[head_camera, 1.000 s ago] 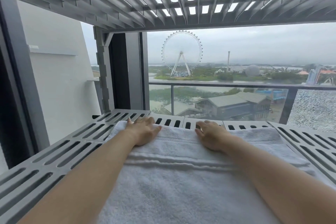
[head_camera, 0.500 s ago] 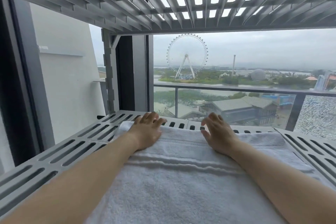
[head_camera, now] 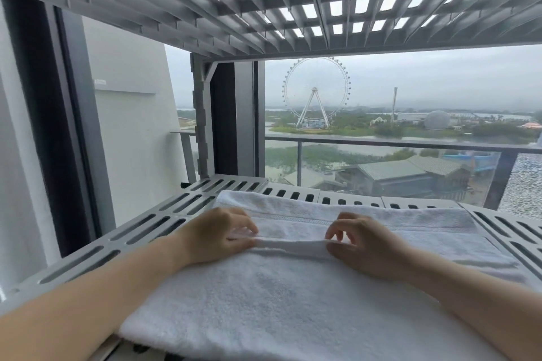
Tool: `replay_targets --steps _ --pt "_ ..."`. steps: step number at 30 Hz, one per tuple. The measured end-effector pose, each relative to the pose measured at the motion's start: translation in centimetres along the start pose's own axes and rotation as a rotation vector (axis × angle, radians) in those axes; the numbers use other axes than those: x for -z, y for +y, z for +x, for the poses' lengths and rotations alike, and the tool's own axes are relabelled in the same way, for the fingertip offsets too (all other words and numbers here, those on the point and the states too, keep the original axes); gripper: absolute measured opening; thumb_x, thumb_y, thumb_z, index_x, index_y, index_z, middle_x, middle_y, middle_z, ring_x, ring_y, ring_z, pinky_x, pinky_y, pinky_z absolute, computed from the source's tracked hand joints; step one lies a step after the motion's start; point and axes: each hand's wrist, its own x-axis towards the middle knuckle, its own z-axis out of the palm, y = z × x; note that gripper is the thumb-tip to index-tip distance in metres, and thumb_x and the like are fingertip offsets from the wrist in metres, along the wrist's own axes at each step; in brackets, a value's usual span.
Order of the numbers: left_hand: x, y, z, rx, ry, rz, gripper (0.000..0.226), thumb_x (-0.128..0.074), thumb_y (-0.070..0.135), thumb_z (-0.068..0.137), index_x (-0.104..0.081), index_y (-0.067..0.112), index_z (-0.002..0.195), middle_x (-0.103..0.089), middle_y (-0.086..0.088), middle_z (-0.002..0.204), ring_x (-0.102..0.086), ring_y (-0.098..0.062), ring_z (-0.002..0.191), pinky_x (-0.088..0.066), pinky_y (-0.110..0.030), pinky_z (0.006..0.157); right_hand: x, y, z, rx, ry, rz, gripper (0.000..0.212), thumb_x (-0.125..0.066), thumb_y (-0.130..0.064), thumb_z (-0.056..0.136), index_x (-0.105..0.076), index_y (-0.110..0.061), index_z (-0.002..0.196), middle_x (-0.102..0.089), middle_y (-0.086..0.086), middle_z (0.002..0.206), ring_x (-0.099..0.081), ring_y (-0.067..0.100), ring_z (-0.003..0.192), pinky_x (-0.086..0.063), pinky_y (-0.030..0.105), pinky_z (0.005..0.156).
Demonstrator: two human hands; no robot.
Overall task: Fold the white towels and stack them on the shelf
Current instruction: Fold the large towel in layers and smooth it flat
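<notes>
- A folded white towel (head_camera: 278, 302) lies flat on the grey slotted shelf (head_camera: 140, 231), filling most of its width. Its near edge hangs just over the shelf's front.
- The left hand (head_camera: 214, 239) rests on the towel's middle left, fingers curled in, pinching one end of a raised ridge of cloth.
- The right hand (head_camera: 369, 249) sits on the middle right, thumb and bent fingers nipping the ridge's other end.
- The ridge runs straight between the two hands, which are near each other but apart.
- Beyond the hands the towel's far fold reaches close to the shelf's back edge.
- An upper tier (head_camera: 293, 9) of the same grey slats roofs it over.
- Through the glass stand a balcony rail (head_camera: 410, 145) and a Ferris wheel (head_camera: 316, 91).
</notes>
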Motion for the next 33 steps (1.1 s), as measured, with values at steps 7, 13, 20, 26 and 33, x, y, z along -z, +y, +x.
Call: replay_targets --steps 7,13,20,26,33 --pt "-0.5 1.6 -1.1 -0.075 0.244 0.156 0.005 -0.066 0.012 0.084 -0.063 0.015 0.085 -0.061 0.006 0.079 -0.052 -0.001 0.068 -0.040 -0.009 0.066 -0.1 -1.2 -0.8 0.124 0.138 -0.169 0.013 -0.045 -0.021 0.095 -0.055 -0.012 0.095 -0.057 0.003 0.095 -0.056 0.026 0.076 -0.044 0.035 0.060" --pt "-0.5 0.9 -1.3 -0.037 0.114 0.150 0.009 -0.060 0.027 0.088 -0.058 0.019 0.089 -0.056 0.009 0.081 -0.049 -0.004 0.070 -0.042 -0.016 0.066 -0.2 -1.0 -0.6 0.152 -0.003 -0.113 0.029 -0.046 -0.046 0.091 -0.058 -0.020 0.093 -0.059 -0.006 0.084 -0.049 0.010 0.067 -0.041 0.028 0.061" --pt "-0.3 0.6 -1.4 -0.039 0.063 0.105 0.033 -0.055 0.052 0.082 -0.061 0.025 0.099 -0.054 0.015 0.089 -0.051 0.001 0.073 -0.036 -0.003 0.066 -0.1 -0.8 -0.5 0.131 -0.050 -0.133 0.051 -0.041 -0.075 0.075 -0.056 -0.032 0.098 -0.044 -0.019 0.070 -0.041 -0.002 0.059 -0.035 0.021 0.054" --pt "-0.2 1.0 -1.5 -0.054 0.061 0.175 0.018 -0.057 0.033 0.089 -0.062 0.024 0.104 -0.060 0.009 0.092 -0.055 -0.003 0.074 -0.048 -0.015 0.068 -0.4 -1.2 -0.6 0.126 0.003 -0.149 0.022 -0.048 -0.042 0.089 -0.057 -0.030 0.106 -0.037 -0.024 0.070 -0.044 0.004 0.061 -0.028 0.014 0.049" --pt "-0.2 1.0 -0.1 0.032 -0.007 0.210 0.013 -0.060 0.016 0.085 -0.050 0.024 0.085 -0.051 0.012 0.085 -0.048 -0.004 0.072 -0.033 -0.007 0.061 -0.6 -1.7 0.0 -0.032 -0.035 -0.131 0.044 -0.050 -0.021 0.084 -0.048 -0.030 0.127 -0.040 -0.016 0.084 -0.043 0.005 0.070 -0.035 0.022 0.057"
